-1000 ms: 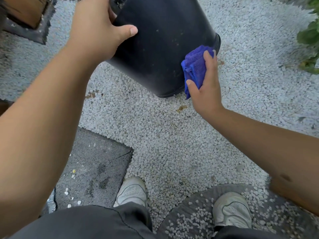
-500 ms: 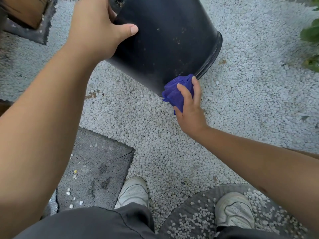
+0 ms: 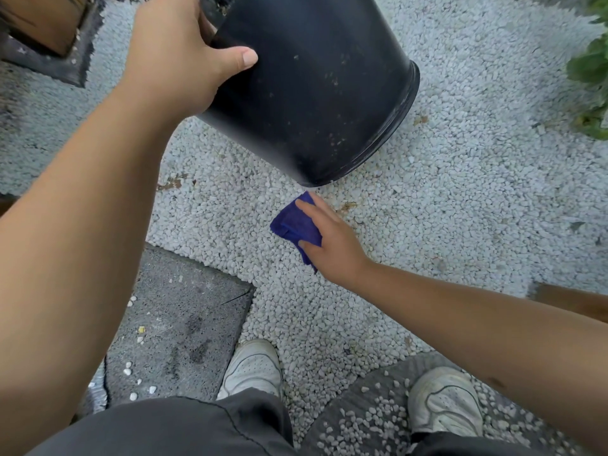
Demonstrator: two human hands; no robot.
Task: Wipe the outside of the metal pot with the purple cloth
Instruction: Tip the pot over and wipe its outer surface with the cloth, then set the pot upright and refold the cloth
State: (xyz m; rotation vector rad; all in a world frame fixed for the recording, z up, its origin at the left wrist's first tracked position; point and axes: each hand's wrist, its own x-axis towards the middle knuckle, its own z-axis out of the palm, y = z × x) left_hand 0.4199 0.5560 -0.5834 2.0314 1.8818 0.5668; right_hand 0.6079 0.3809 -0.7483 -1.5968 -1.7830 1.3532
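A large black pot (image 3: 312, 93) is tilted on white gravel, its base edge touching the ground at the lower right. My left hand (image 3: 177, 51) grips the pot's upper rim, thumb lying across the outer wall. My right hand (image 3: 332, 238) holds the folded purple cloth (image 3: 294, 225) just below the pot's base, apart from the pot and close over the gravel. Fingers and thumb curl round the cloth. The pot's inside is hidden.
White gravel (image 3: 460, 192) covers the ground. A dark stone slab (image 3: 184, 324) lies at the lower left, a round pebble-strewn stone (image 3: 371, 419) under my white shoes (image 3: 253, 370). A wooden box (image 3: 42, 24) stands at top left, green leaves (image 3: 592, 70) at right.
My right hand slid the purple cloth down the pot's side, off its lower edge and toward me. The left hand kept its hold on the rim.
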